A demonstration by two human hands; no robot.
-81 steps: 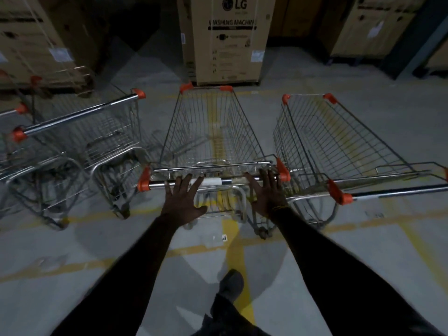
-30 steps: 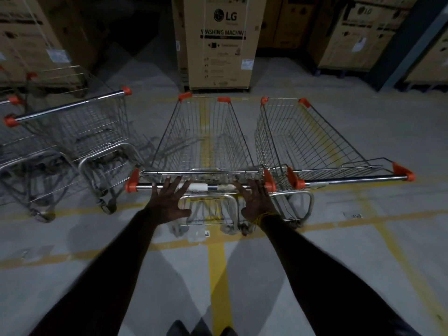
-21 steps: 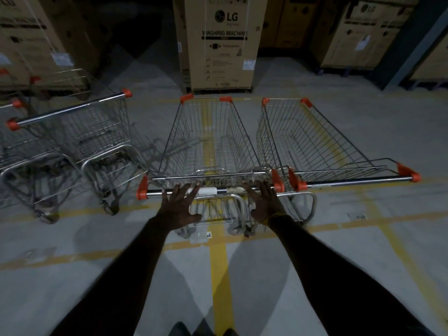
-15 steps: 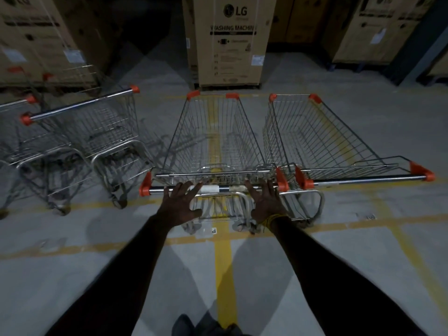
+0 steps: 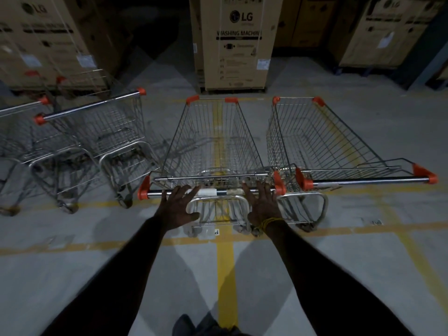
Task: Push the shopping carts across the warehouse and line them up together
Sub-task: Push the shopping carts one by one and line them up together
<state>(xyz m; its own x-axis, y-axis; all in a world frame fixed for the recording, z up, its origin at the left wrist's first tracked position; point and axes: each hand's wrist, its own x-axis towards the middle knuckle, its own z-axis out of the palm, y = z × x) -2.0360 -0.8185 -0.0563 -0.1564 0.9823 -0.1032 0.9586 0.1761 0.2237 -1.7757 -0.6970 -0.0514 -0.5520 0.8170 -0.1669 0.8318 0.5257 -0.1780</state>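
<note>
Head view: the left hand [image 5: 178, 209] and right hand [image 5: 263, 206] lie flat with fingers straight and spread on the handle bar [image 5: 218, 192] of the middle cart [image 5: 215, 141], fingertips reaching over the bar toward 12 o'clock, gripping nothing. At 3 o'clock a second cart [image 5: 322, 144] stands just beside it, orange handle ends nearly touching. At 9 o'clock two more carts [image 5: 97, 132] sit apart, turned sideways. At 12 o'clock, beyond the carts, stands a washing machine box [image 5: 232, 42].
</note>
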